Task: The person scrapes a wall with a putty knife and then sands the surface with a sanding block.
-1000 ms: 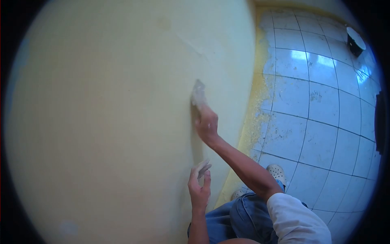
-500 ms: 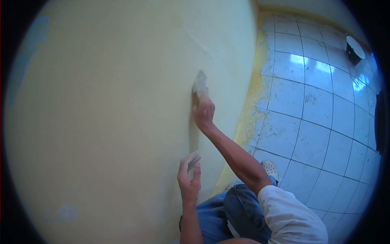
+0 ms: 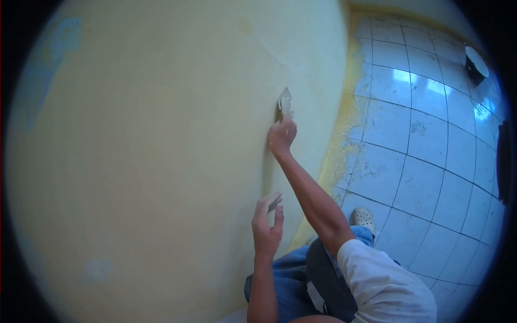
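While crouched close against a pale yellow wall (image 3: 161,161), a person presses a small putty knife (image 3: 284,100) flat to the surface with the right hand (image 3: 282,135), arm stretched up and away from the body. The fingers of that hand are wrapped around the tool's handle, and its pale, filler-smeared blade meets the wall just below a faint diagonal crack or ridge (image 3: 269,51) higher on the same wall. The left hand (image 3: 267,229) is raised nearer the body, lower on the wall, pinching a second small pale piece (image 3: 274,203) between thumb and fingertips; whether that is another scraper or a scrap of abrasive paper cannot be told, nor whether it touches the wall. Judging by the blade's contact and the extended arm, the work appears to be mid-stroke, either spreading or scraping filler on the painted surface. Any next stroke would seem to call for steady pressure and a shallow blade angle so the edge does not gouge the finish. Bluish patches (image 3: 48,70) mark the wall's far left side. Where the wall meets the floor, yellow dust and flakes (image 3: 344,140) lie along the white tiled floor (image 3: 425,161). A white clog (image 3: 364,218) shows on the tiles near the wall's foot, beside blue jeans (image 3: 291,274) and a white sleeve (image 3: 385,285), and a dark bucket (image 3: 476,59) stands far from the wall.
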A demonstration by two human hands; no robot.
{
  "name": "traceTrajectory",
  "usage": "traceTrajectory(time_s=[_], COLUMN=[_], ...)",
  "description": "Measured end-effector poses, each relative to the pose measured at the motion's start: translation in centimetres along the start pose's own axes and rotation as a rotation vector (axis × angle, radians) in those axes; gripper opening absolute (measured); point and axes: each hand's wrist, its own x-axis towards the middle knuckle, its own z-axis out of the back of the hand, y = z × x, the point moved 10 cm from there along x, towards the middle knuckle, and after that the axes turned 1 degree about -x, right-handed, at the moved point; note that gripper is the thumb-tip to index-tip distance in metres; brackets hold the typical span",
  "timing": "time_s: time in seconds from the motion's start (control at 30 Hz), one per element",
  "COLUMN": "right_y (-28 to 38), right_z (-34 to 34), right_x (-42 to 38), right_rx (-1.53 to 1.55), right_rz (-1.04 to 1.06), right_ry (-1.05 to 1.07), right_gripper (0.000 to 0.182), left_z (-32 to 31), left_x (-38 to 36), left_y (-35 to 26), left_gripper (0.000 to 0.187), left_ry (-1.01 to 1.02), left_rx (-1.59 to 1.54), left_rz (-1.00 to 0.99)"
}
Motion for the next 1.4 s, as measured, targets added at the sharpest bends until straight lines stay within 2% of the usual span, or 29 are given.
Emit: traceTrajectory(time_s=[0.03,0.13,0.17,0.27,0.3,0.37,0.43,0.53,0.6,0.63,0.73,0.83,0.87,0.9,0.97,1.0,1.07,1.13,1.17,1.27,1.33,1.4], right_y=[0.3,11.8,10.1,6.4,7.2,9.2,9.4,8.9,6.4,7.8,8.8,8.8,7.9,7.9,8.8,9.1,10.2,9.1,9.7,11.9,12.5,11.6], right_z=[-0.3,3.3,2.2,-1.3,-1.5,-0.5,1.5,1.3,-1.7,-1.1,-0.9,-1.0,-1.9,-2.2,-2.1,-1.8,-0.5,-1.4,-1.2,-0.4,0.2,-1.1], right_x=[-0.2,-4.2,-3.3,3.8,4.4,5.6,0.9,0.5,6.2,8.1,4.6,3.8,4.9,6.8,4.1,3.3,3.0,5.6,6.1,0.9,1.7,5.9], right_rx=[0.013,-0.039,-0.017,-0.198,-0.164,-0.111,-0.067,-0.138,-0.259,-0.221,-0.233,-0.214,-0.259,-0.272,-0.217,-0.195,-0.169,-0.279,-0.200,-0.193,-0.157,-0.199], right_rz=[-0.047,0.684,0.615,0.152,0.142,0.149,0.267,0.521,0.359,0.179,0.291,0.419,0.414,0.281,0.244,0.244,0.380,0.311,0.173,0.356,0.456,0.425], right_ry=[-0.011,-0.035,0.037,0.210,0.175,0.103,0.062,-0.077,0.017,0.111,0.048,0.024,0.022,0.064,0.090,0.095,0.069,0.139,0.241,0.152,0.059,0.021], right_gripper=[0.052,0.070,0.075,0.069,0.068,0.068,0.054,0.036,0.038,0.035,0.033,0.040,0.044,0.048,0.046,0.045,0.044,0.056,0.059,0.049,0.041,0.047], left_z=[0.3,0.1,0.2,0.6,1.0,1.6,1.8,1.8,2.1,2.4,2.8,2.7,2.7,3.0,3.4,3.0,2.5,2.6,2.5,2.4,2.1,2.4], left_x=[-0.4,0.1,0.0,-0.4,-0.4,-0.5,-0.7,-0.5,0.3,0.0,0.2,0.0,0.0,0.2,0.0,0.3,0.6,0.7,0.7,1.0,0.8,0.9], left_y=[-0.1,-0.5,-0.6,-0.8,-0.9,-1.0,-1.1,-0.4,0.5,0.6,0.0,1.3,1.7,2.1,2.2,1.9,1.9,2.3,1.9,1.7,1.8,1.6], left_gripper=[0.029,0.029,0.029,0.029,0.029,0.030,0.031,0.032,0.031,0.031,0.030,0.029,0.029,0.029,0.028,0.028,0.028,0.028,0.028,0.028,0.027,0.027], left_ry=[0.007,0.004,0.010,0.015,0.008,-0.008,-0.020,-0.038,-0.047,-0.044,-0.055,-0.089,-0.092,-0.094,-0.086,-0.085,-0.105,-0.099,-0.087,-0.074,-0.080,-0.076], left_rx=[0.010,-0.002,-0.005,-0.034,-0.050,-0.051,-0.075,-0.152,-0.233,-0.215,-0.198,-0.229,-0.246,-0.260,-0.239,-0.245,-0.262,-0.239,-0.222,-0.248,-0.262,-0.227], left_rz=[0.001,-0.036,-0.043,-0.017,-0.003,-0.006,-0.003,0.030,0.062,0.070,0.061,0.067,0.080,0.094,0.059,0.029,0.023,0.026,0.029,0.030,0.040,0.057])
